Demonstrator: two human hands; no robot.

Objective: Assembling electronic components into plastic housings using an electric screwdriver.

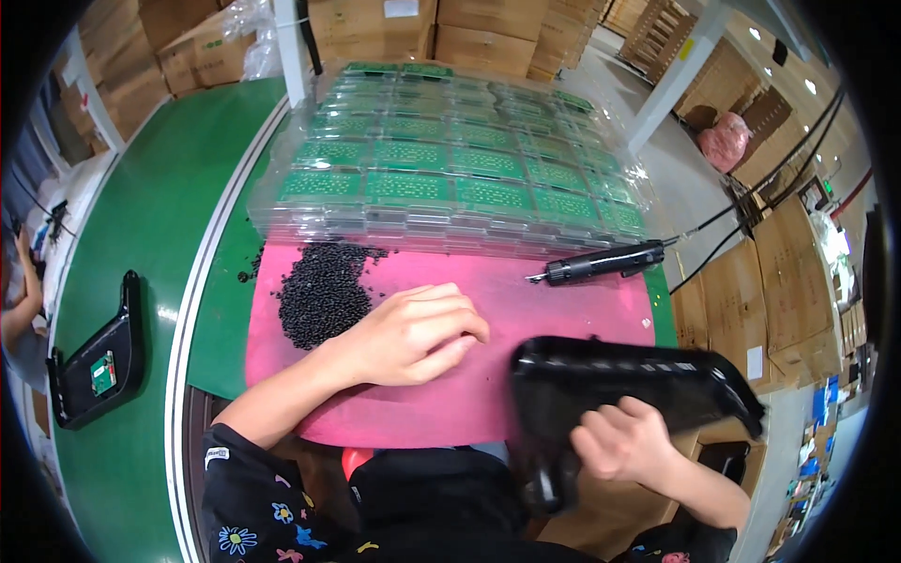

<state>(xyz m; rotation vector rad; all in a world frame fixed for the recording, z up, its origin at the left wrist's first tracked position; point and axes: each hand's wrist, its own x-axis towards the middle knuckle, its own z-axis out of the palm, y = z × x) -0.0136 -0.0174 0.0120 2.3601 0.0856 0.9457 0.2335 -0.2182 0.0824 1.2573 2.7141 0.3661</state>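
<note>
My left hand [418,335] hovers over or rests on the pink mat [469,403], just right of a pile of tiny black pieces [324,296]. Its fingers curl in towards the thumb; whatever they may hold is hidden. At the mat's right front edge, my right hand [621,439] grips a black plastic housing [619,375] by its near side. The housing is tilted, has a protruding end, and is partly smeared by motion. A black corded electric screwdriver [605,263] lies on the far right of the mat, its bit pointing left.
Stacked clear trays of green circuit boards [413,183] stand behind the mat. Left is a green conveyor belt [178,235] carrying another black housing [99,361] with a small board inside. A cardboard box [601,511] sits below right. Another person's arm [23,300] shows far left.
</note>
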